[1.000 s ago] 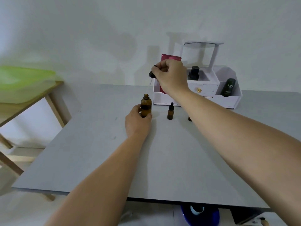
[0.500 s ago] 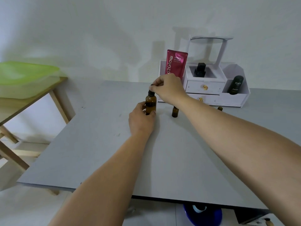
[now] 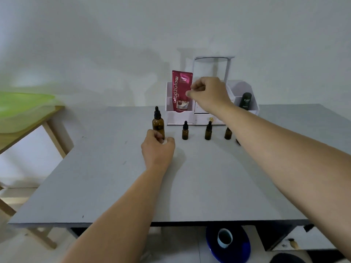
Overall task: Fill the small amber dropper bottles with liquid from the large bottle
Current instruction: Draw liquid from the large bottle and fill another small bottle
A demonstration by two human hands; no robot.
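Amber bottles first: the large bottle (image 3: 158, 125) stands upright on the grey table (image 3: 114, 186) with its black dropper cap seated on the neck, just off the front left corner of the white organiser (image 3: 179, 116). Three small dropper bottles stand in a row in front of that organiser: one (image 3: 185, 130) near its left compartment, a second (image 3: 208, 130) before its drawers, a third (image 3: 228, 132) partly hidden behind my right forearm. All the caps I can see are on.

My left hand (image 3: 157, 150) rests on the table at the foot of the large bottle, fingers curled loosely, touching or nearly touching its base; I cannot tell whether it truly grips. My right hand (image 3: 209, 93) hangs in the air in front of the organiser, above the small bottles, fingers drawn together with nothing visible between them.

I judge the step in hand to be opening a small bottle for filling. To do it well I would bring the right hand down onto the nearest small cap, pinch it at the collar rather than the rubber bulb, and steady the glass with the left hand while twisting, since such a light bottle may spin or tip. I would keep the large bottle upright and close, so that drips fall on the table, not the organiser.
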